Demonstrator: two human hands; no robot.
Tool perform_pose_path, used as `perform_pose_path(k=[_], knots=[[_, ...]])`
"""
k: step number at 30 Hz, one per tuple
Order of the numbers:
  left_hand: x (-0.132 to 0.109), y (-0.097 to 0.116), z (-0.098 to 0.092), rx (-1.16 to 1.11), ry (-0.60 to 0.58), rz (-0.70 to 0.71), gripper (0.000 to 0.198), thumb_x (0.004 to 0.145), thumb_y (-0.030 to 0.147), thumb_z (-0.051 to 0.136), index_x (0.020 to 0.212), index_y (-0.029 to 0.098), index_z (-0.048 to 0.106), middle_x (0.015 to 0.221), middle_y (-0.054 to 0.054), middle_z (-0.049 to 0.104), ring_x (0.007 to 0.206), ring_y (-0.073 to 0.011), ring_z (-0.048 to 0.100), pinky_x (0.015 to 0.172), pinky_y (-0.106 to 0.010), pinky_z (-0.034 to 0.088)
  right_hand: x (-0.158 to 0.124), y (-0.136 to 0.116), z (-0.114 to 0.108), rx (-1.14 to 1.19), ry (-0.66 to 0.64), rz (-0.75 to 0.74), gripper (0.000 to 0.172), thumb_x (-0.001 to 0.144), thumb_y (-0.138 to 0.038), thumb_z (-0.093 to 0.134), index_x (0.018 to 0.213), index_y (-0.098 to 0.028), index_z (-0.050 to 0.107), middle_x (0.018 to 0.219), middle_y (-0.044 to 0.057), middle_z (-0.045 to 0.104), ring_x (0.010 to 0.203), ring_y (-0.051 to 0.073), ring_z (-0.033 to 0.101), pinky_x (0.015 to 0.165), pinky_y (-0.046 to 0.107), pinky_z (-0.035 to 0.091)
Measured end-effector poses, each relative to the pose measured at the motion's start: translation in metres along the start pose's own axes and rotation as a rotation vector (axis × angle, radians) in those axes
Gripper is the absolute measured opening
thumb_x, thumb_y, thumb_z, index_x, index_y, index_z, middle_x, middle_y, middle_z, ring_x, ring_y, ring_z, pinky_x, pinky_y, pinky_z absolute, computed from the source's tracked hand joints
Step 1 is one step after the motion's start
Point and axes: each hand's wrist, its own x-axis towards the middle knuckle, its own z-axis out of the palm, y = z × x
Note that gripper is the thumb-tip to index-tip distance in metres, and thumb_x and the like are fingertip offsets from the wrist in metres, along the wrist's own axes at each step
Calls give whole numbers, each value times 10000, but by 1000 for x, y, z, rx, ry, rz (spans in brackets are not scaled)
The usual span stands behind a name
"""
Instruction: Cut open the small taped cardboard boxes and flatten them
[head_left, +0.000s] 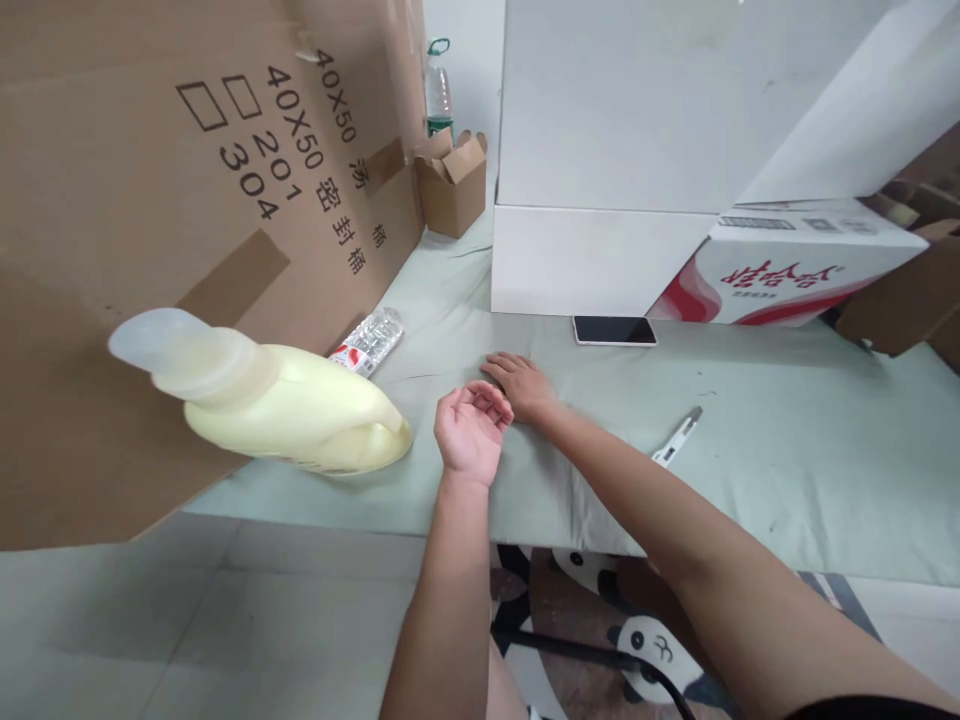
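My left hand (472, 435) is turned palm up above the table's front part, its fingers loosely curled and nothing in the palm. Just beyond it, my right hand (523, 388) lies palm down on the green cloth with its fingers stretched out, partly hidden behind the left fingers. To the left of my hands stands a big pale yellow bottle (300, 405) with a translucent cap. A clear plastic package (369, 342) with a red and white label lies behind that bottle. Off to the right are a phone (615, 331) with a dark screen and a white and grey utility knife (677, 437).
A large cardboard box (225, 230) walls off the left side. White boxes (600, 260) stand along the back, beside a red and white carton (795, 265). At the back left are a small open carton (454, 190) and a clear water bottle (438, 90).
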Motion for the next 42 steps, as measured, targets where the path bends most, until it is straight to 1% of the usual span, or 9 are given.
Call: perform_pose_path(k=[8,11,16,21,25,30,35,38,42], knots=[[3,1,-5,16,40,-18,261,826,393,537,732,170,635,699,-26,597,610,-131,595,657,-263,485,0,-3,-4,15,31,1,467,984,-253,495,1430,-180,614,1580,112,541,1486,304,462,1220,506,369],[6,3,-13,-56,49,-21,266,820,405,538,746,172,643,711,-23,594,616,-130,591,677,-270,486,23,-10,-9,10,43,-18,462,944,-217,517,1386,-162,639,1489,143,608,1359,325,560,1145,505,444],[14,-7,-26,-94,22,-54,270,751,443,635,739,174,659,707,-42,599,627,-151,566,672,-293,450,132,-32,-39,28,122,-67,486,959,-183,460,1427,-144,587,1504,145,562,1367,306,535,1176,448,434],[27,-8,-37,-12,-9,-151,375,675,519,751,740,156,684,719,-75,600,682,-192,560,697,-344,438,256,-32,-73,91,235,148,498,940,-139,491,1434,-90,534,1538,215,457,1393,349,520,1182,532,434],[36,-7,-33,-98,61,-158,397,625,537,787,711,168,668,700,-54,565,667,-180,528,670,-328,415,298,-18,-83,150,293,291,529,904,-111,563,1431,-94,522,1536,215,419,1408,377,501,1189,610,394],[30,-12,-34,-79,-12,-204,437,629,580,782,729,165,694,694,-73,582,665,-194,535,671,-337,409,291,-26,-84,152,380,256,603,868,-120,629,1455,-202,519,1691,164,207,1532,417,320,1211,667,313],[20,-10,-34,-74,18,-136,411,638,570,764,710,173,681,697,-68,573,682,-191,529,672,-334,413,267,-55,-82,143,436,133,734,845,-124,609,1546,-271,443,1705,163,232,1491,433,382,1160,711,353],[15,-11,-27,-40,-10,-114,407,648,568,744,711,174,666,689,-64,575,662,-181,528,671,-336,418,250,-68,-69,117,404,80,818,863,-177,577,1630,-205,294,1721,190,184,1515,460,345,1138,736,375],[8,-12,-24,47,-12,2,387,701,565,669,726,180,637,688,-52,567,669,-186,537,675,-342,438,212,-65,-47,117,428,-63,789,910,-288,508,1634,-122,244,1744,196,129,1566,454,265,1109,653,472]])
